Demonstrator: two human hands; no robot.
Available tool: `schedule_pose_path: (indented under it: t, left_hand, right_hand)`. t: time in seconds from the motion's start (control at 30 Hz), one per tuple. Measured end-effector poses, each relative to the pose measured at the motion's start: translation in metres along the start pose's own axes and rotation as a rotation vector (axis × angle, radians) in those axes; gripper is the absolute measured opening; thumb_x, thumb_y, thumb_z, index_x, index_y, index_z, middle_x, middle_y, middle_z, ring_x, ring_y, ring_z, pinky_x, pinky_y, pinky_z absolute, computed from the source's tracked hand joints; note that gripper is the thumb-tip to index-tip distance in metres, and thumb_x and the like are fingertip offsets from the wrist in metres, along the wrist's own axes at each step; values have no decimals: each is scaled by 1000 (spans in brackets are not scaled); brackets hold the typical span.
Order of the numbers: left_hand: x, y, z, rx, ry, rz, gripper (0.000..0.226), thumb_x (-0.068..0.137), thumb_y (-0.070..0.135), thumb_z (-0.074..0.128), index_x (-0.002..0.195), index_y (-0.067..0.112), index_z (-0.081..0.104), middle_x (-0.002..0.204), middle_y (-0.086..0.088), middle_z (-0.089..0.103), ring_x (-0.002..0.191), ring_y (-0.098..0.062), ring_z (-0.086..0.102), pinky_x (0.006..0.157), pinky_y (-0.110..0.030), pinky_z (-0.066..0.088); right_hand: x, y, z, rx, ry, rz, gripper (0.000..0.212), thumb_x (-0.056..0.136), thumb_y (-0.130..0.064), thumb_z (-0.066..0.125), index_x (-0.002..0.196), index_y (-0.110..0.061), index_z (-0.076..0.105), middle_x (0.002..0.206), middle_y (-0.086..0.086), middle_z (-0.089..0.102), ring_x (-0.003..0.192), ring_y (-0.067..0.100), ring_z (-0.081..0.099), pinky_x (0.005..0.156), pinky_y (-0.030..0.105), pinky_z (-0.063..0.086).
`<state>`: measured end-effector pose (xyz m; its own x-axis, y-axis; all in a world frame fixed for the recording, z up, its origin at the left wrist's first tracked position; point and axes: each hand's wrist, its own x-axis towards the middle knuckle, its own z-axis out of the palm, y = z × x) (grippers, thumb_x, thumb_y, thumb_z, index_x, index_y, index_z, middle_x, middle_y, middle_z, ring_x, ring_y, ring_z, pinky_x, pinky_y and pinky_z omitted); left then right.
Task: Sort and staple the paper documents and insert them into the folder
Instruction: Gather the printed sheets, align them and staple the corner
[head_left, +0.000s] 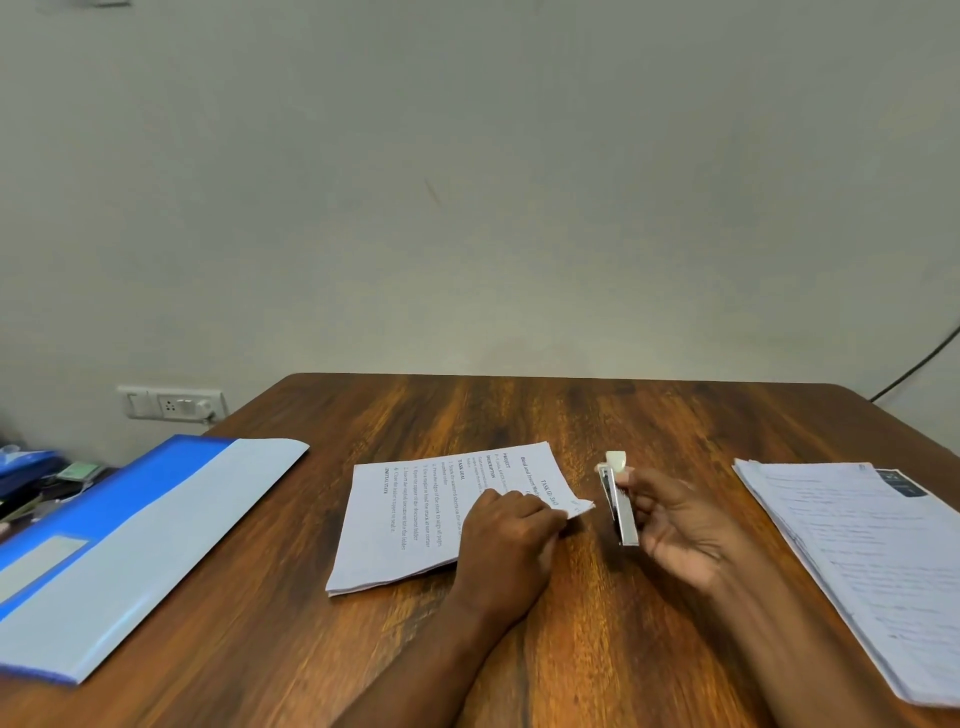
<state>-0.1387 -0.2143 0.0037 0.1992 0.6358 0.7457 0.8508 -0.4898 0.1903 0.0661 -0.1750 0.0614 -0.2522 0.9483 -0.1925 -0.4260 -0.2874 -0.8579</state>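
Left hand (506, 530) pinches the lifted corner of the small printed stack (415, 519) lying mid-table, while the right hand (675, 525) grips a silver stapler (618, 506) just beside that corner, not touching it. Blue folder (130, 545) lies far left; another paper pile (862, 566) sits right.

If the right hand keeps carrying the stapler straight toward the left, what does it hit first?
Most likely the lifted corner of the paper stack that the left hand pinches. The stapler in the right hand sits just right of that corner with a small gap; depth is hard to judge.
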Motion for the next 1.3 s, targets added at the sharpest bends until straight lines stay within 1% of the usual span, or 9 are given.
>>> schedule_pose_path:
  t: [0.17,0.23,0.33,0.47,0.6,0.83,0.93,1.1,1.3]
  left_hand:
    - [0,-1,1,9,-3,-4,16,96,28,70,108,28,81,97,10,78,85,-8,66,69,-36,50]
    - [0,-1,2,1,-3,-14,17,96,29,70,108,29,81,98,10,78,86,-8,66,69,-36,51]
    - [0,0,2,7,0,-15,16,95,27,72,109,28,81,97,10,78,85,-9,66,69,-35,50]
    - [1,2,0,23,-6,-15,16,93,25,74,108,28,81,97,10,78,84,-10,65,69,-33,48]
    - [1,4,-1,25,-3,-17,16,94,25,73,107,28,81,96,9,77,84,-10,64,69,-31,45]
    - [2,3,1,93,-43,51,13,96,24,70,105,28,79,90,9,75,80,-9,61,70,-29,42]
    - [1,4,2,166,-51,115,14,99,26,65,105,26,78,91,7,75,80,-11,63,69,-31,42]
    - [2,7,1,305,-41,185,15,101,27,62,93,22,74,80,4,69,72,-14,59,68,-33,40]
    - [4,5,5,376,-61,237,20,102,27,55,92,23,73,83,4,69,74,-15,60,70,-34,43]
  right_hand:
    - [-4,-2,3,11,25,35,27,72,-11,81,95,2,73,77,14,70,66,21,66,60,34,61]
    - [-4,-1,4,-35,44,25,30,80,-13,80,103,4,71,77,17,71,65,22,66,54,31,59]
    - [-5,0,6,-141,67,13,27,91,-16,75,109,5,70,75,15,71,64,21,65,42,24,50]
    - [-7,3,10,-215,56,39,18,95,-19,70,103,-3,70,73,11,70,60,20,61,36,21,43]
    - [-6,6,10,-252,54,57,27,99,-26,65,114,-3,68,84,13,72,58,19,58,39,22,39]
    - [-9,5,10,-470,51,-20,38,91,-41,75,107,-7,72,95,19,79,58,19,60,43,23,40]
    - [-7,2,5,-574,108,-97,45,88,-48,76,106,-6,72,88,19,79,53,17,58,42,22,38]
    - [-5,0,-4,-709,131,32,49,87,-49,77,103,-2,75,78,18,77,44,14,51,39,20,35]
    - [-5,7,4,-669,62,91,50,88,-46,78,107,0,74,81,23,76,46,17,57,38,19,39]
